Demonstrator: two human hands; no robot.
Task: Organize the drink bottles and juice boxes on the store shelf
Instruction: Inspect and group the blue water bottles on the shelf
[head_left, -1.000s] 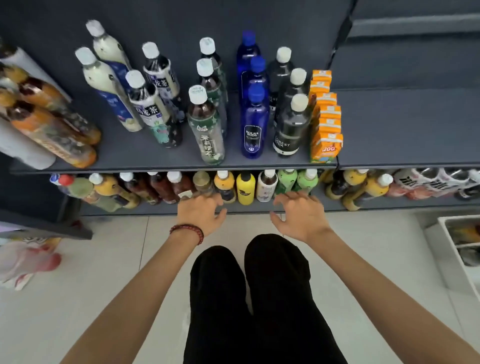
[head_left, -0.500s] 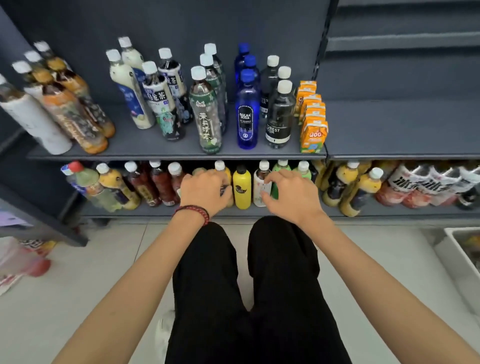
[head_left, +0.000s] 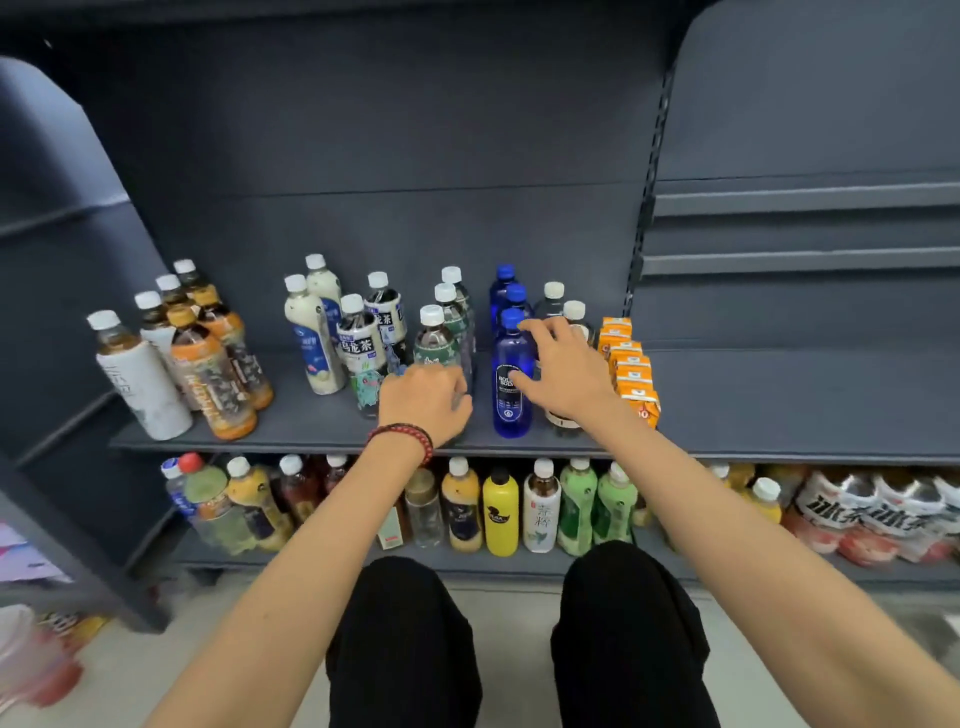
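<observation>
A dark grey shelf (head_left: 779, 395) fills your view, its drinks set in files running front to back. Beneath it a lower shelf (head_left: 519, 564) is packed with a mixed line of bottles, a yellow bottle (head_left: 500, 514) near the middle. Your knees (head_left: 405, 649) in black trousers sit low in the frame over the pale floor (head_left: 156, 665), and both bare forearms reach up to the upper level. At its far left stand the orange bottles (head_left: 213, 384) beside a white-wrapped bottle (head_left: 140, 389), well apart from the rest. Then come two milky bottles (head_left: 311, 338), two black-label teas (head_left: 358, 348), three green bottles (head_left: 452, 312), three blue bottles (head_left: 511, 301) and the dark bottles (head_left: 553, 301). At the right end, just beside those, the juice boxes (head_left: 631, 371) stand in one file. Your left grip (head_left: 423, 402) sits low on the front green bottle (head_left: 435, 343), fingers curled round its body and hiding its bottom half. Your right grip (head_left: 563, 374) is spread apart — forefinger against the neck of the front blue bottle (head_left: 511, 400), thumb on its label, palm covering the front dark bottle — and clamps nothing. A red bead bracelet (head_left: 402, 436) circles your left wrist.
</observation>
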